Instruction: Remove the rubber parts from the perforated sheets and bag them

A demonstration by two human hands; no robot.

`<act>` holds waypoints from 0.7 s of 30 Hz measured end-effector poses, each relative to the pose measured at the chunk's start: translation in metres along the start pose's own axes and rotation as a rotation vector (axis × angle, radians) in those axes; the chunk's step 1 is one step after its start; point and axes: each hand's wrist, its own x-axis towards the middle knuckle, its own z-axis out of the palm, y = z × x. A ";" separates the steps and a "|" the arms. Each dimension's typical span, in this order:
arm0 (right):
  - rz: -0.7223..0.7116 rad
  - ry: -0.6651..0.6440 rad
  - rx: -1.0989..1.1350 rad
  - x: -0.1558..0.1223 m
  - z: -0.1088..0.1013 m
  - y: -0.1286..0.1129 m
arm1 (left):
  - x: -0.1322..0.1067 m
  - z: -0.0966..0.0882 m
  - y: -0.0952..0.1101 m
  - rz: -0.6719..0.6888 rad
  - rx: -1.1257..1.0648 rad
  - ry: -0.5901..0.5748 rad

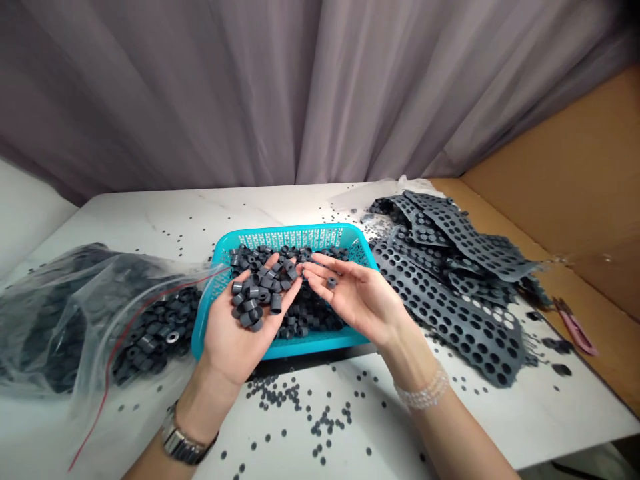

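Note:
My left hand (245, 340), palm up and lightly cupped, holds a heap of small dark grey cylindrical rubber caps (265, 288) over a turquoise plastic basket (320, 348). Some of the caps show hollow ends. Beside it, my right hand (363, 300) is also palm up with its fingers stretched out, and a single cap (331, 283) rests on them. The fingertips of both hands are close together. Many more caps (305, 313) lie loose in the basket beneath, partly hidden by my hands.
To the left lies a clear zip bag (110, 287) with a red seal strip, filled with similar caps. Perforated dark rubber sheets (450, 320) are piled at right, near a pink-handled tool (575, 327). Small black discs (275, 393) are scattered over the white table (150, 207).

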 end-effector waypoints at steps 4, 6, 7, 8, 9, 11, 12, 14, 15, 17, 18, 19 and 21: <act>-0.062 -0.007 -0.135 0.000 -0.001 0.003 | -0.001 0.000 0.000 -0.005 0.009 -0.007; -0.182 0.021 -0.323 0.000 0.000 0.008 | -0.001 0.001 -0.001 -0.012 0.011 -0.003; -0.254 0.045 -0.440 0.001 0.001 0.011 | -0.001 0.002 -0.002 -0.010 0.016 0.003; -0.324 0.068 -0.562 0.001 0.002 0.014 | -0.002 0.002 -0.002 -0.004 0.025 0.011; -0.383 0.088 -0.679 0.001 0.004 0.018 | -0.002 0.003 -0.003 0.000 0.041 0.020; -0.468 0.112 -0.877 0.000 0.008 0.023 | -0.003 0.003 -0.003 0.001 0.078 0.040; -0.496 0.120 -0.948 0.000 0.010 0.025 | -0.003 0.003 -0.004 -0.001 0.087 0.043; -0.522 0.138 -1.031 0.000 0.012 0.026 | -0.003 0.003 -0.004 0.000 0.080 0.034; -0.517 0.140 -1.037 0.000 0.012 0.026 | -0.003 0.002 -0.004 0.004 0.066 0.024; -0.473 0.123 -0.973 0.000 0.010 0.025 | -0.002 0.002 -0.004 0.001 0.036 0.009; -0.439 0.106 -0.910 0.000 0.008 0.024 | -0.002 0.002 -0.004 -0.004 0.023 0.011; -0.397 0.085 -0.831 0.000 0.006 0.023 | -0.002 0.001 -0.003 -0.011 0.012 0.015; -0.295 0.040 -0.653 0.001 0.003 0.021 | -0.002 0.001 -0.003 -0.019 -0.004 0.024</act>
